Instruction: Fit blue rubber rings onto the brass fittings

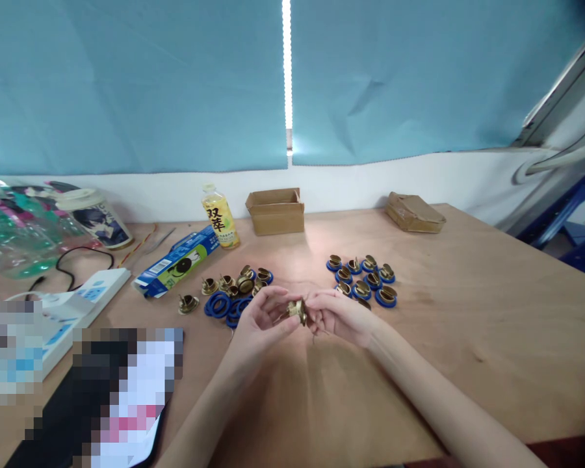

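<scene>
A small round brass fitting [296, 311] is between my hands above the middle of the table. My left hand [264, 318] has its thumb and fingers closed on it from the left. My right hand [338, 315] is closed in a pinch against the fitting's right side; what its fingertips grip is hidden. Thin strands show faintly around the fingers. Left of my hands lie several loose brass fittings [227, 283] and a pile of blue rubber rings [218, 304]. To the right stand several brass fittings with blue rings [373, 279] around their bases.
At the back are an open cardboard box [277, 213], a closed brown box [414, 213] and a yellow drink bottle [221, 218]. A blue carton [178, 263], a cup [100, 220], a power strip [85, 302], a phone [131, 403] and plastic bottles [24, 227] occupy the left.
</scene>
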`<state>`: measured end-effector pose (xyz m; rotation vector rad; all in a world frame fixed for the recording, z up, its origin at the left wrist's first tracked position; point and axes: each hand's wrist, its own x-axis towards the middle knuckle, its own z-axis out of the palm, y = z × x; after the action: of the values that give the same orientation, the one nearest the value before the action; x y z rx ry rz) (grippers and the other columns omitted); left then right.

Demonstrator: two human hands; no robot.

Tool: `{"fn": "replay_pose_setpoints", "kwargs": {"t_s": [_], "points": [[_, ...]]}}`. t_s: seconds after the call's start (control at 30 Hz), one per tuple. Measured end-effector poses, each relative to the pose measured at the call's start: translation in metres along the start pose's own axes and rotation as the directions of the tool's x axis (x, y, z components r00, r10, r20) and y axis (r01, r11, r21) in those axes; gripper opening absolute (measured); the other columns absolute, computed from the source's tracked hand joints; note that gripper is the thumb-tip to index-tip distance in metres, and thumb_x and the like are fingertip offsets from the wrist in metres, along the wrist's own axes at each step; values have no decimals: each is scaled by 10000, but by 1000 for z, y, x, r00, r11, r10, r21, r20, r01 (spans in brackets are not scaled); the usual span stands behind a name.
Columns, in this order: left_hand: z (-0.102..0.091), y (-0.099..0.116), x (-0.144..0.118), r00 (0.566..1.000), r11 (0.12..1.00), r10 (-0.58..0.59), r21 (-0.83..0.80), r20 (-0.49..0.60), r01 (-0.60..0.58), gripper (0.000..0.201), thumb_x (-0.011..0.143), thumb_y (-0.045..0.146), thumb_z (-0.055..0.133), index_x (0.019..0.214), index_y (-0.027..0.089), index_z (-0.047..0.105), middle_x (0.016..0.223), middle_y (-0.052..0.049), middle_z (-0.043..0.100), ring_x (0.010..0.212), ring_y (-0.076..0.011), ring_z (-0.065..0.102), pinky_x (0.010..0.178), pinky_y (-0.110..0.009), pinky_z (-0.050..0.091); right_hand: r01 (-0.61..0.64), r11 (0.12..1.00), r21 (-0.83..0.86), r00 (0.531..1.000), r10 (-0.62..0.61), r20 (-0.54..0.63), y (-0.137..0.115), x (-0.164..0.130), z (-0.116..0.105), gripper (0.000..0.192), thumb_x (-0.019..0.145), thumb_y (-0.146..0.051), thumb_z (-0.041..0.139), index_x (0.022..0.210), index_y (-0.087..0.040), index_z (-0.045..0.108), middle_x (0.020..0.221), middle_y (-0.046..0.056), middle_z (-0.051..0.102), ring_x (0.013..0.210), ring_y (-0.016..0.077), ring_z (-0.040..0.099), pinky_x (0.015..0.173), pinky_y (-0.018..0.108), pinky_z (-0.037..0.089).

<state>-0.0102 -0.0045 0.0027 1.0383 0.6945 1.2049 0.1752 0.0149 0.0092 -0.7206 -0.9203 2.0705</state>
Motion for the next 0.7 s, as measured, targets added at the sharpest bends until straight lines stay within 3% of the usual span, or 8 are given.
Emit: {"fn": "replay_pose_setpoints", "kwargs": {"t_s": [0.23,0.43,0.7], "points": [[0,1,-1,1000,1000,9,25,-16,-9,364,695,147,847,967,210,613,1045,-46,771,968,-166,715,845,-277,557,59,997,-52,998,-60,-12,4,0,2,198,702,-259,790,604,-147,660,587,-18,633,536,105,606,561,226,480],[0,2,-2,1000,999,-6,32,-25,6,379,674,143,856,955,218,613,1025,-29,768,978,-169,714,848,-274,557,115,991,-74,993,-117,-30,13,3,-2,166,745,-227,758,632,-155,660,596,-34,594,549,97,578,561,220,424],[1,6,-2,999,998,2,61,-50,1,351,693,159,844,953,217,616,1034,-46,762,996,-199,710,859,-306,556,183,975,-129,983,-183,17,7,0,11,158,706,-227,745,580,-172,668,632,-22,601,613,111,521,637,260,406]]}}
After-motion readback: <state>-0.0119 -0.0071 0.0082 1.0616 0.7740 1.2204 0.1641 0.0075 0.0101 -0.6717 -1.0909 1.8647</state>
